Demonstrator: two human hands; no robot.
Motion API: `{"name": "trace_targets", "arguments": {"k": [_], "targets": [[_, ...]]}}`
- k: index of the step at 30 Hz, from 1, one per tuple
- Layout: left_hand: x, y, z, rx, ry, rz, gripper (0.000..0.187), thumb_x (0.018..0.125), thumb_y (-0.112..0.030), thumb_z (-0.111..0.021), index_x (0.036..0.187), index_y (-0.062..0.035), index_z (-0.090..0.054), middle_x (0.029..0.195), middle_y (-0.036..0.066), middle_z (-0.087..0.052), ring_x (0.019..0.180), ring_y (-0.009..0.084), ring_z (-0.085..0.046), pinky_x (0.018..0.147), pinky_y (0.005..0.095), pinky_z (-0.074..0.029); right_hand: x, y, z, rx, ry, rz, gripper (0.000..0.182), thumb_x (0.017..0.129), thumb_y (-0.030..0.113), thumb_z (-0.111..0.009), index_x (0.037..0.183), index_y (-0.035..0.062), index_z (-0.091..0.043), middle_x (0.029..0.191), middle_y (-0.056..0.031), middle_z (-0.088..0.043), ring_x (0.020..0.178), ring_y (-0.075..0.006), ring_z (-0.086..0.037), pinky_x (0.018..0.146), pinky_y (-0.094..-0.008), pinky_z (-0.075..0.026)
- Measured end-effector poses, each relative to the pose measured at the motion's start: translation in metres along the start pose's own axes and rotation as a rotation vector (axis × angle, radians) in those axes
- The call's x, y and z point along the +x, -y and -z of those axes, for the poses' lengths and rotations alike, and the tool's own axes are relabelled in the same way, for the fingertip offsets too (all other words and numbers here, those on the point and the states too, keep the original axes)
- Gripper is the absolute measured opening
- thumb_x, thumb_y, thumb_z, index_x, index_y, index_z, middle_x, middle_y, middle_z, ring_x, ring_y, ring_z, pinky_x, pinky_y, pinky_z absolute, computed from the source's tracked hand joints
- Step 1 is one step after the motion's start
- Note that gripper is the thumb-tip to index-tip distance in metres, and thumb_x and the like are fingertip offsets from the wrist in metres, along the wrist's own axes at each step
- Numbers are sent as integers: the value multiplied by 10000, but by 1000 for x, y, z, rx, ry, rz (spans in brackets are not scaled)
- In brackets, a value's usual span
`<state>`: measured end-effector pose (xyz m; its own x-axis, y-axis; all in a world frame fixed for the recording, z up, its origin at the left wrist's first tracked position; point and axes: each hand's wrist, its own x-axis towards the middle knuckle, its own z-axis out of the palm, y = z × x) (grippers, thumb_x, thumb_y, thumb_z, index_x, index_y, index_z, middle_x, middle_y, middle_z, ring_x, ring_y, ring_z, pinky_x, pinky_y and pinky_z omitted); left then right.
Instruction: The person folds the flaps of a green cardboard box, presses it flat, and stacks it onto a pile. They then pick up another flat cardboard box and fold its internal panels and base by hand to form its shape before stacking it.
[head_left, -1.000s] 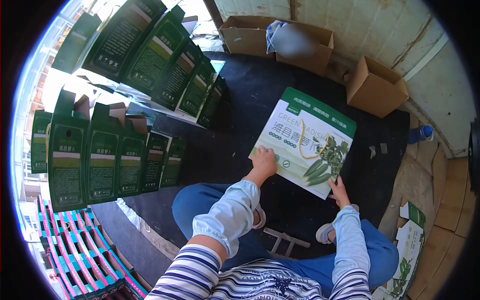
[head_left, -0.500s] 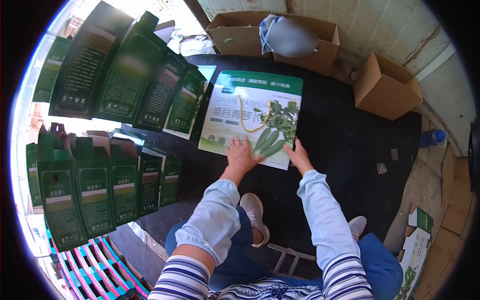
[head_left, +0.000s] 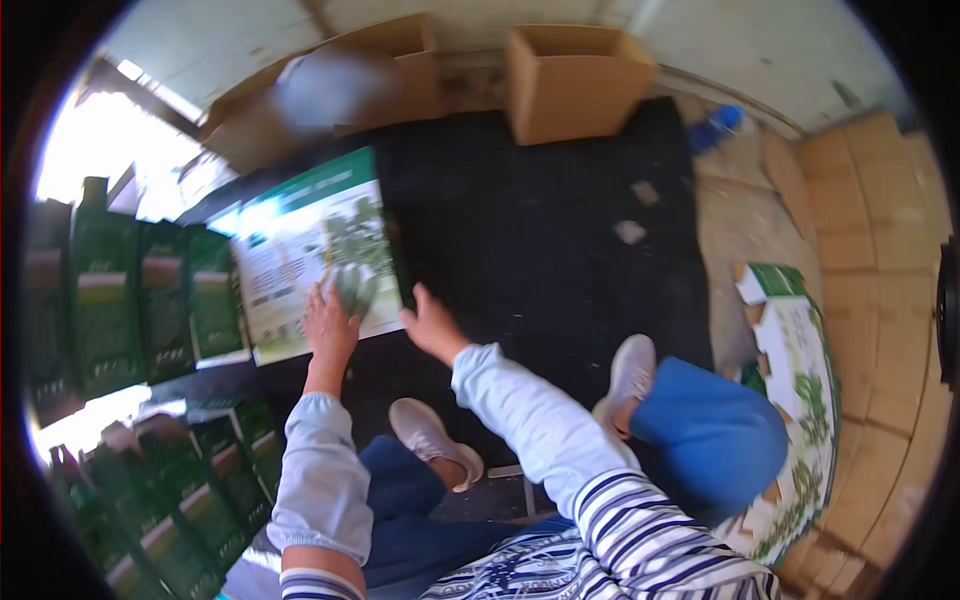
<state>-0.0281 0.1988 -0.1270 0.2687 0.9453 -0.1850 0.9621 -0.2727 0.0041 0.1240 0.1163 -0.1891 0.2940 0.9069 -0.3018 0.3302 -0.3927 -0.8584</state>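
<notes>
Our left hand (head_left: 331,325): fingers spread, laid on the lower face of the printed carton (head_left: 275,280), not clamped. Our right hand (head_left: 435,325): at its lower right edge; whether it pinches, we cannot tell. Change noted: we have brought the carton leftward over the black mat (head_left: 480,210), from well apart to just beside the upper row of green cartons (head_left: 105,300); we judge it nearly lined up at the row's end.

Count: printed carton under our hand, one; upper-row green cartons, at least four; lower row (head_left: 210,500), too blurred to count; upright open brown box (head_left: 570,95), one; blue bottle (head_left: 712,130), one; pale scraps (head_left: 628,232), two; shoes (head_left: 425,435), two.
</notes>
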Motion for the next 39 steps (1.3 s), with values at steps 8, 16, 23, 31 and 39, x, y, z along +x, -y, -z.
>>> {"name": "trace_targets", "arguments": {"k": [8,16,23,31,39], "targets": [[-85,-157,13,39,153,-551,664,752,-324,-717,1299,-67,-442,1323,185,-444,1183,337,-486,949,490,-408,-212,-84,-2,-27,455,-155,340,846,256,-532,1082,23,-607,1034,-225,-638,954,-387,-622,804,-479,-480],[-182,-226,64,21,450,-892,511,813,-318,-665,1222,-60,-501,1099,175,-594,1015,336,-603,829,454,-490,-289,4,103,-237,533,279,368,884,239,-557,1207,65,-543,1024,-190,-611,957,-372,-604,798,-472,-473],[-194,-211,171,-132,193,-861,533,820,-240,-661,1257,1,-473,1193,206,-553,1061,384,-559,882,432,-464,-386,29,396,248,-507,508,315,920,221,-560,1162,20,-572,1043,-107,-635,906,-198,-621,796,-334,-494],[-176,-149,179,-109,295,-639,522,841,-282,-646,1257,-8,-488,1155,205,-576,1070,379,-557,911,437,-442,-470,-363,576,370,-1465,-434,324,885,247,-582,1132,37,-573,1029,-76,-606,837,-149,-581,719,-290,-476],[-166,-152,153,-2,371,-594,523,831,-323,-651,1248,-40,-513,1151,204,-586,1083,372,-555,923,438,-439,-463,-396,578,901,-1375,-567,287,846,307,-608,985,57,-593,910,-75,-626,704,-162,-596,520,-333,-439]]}}
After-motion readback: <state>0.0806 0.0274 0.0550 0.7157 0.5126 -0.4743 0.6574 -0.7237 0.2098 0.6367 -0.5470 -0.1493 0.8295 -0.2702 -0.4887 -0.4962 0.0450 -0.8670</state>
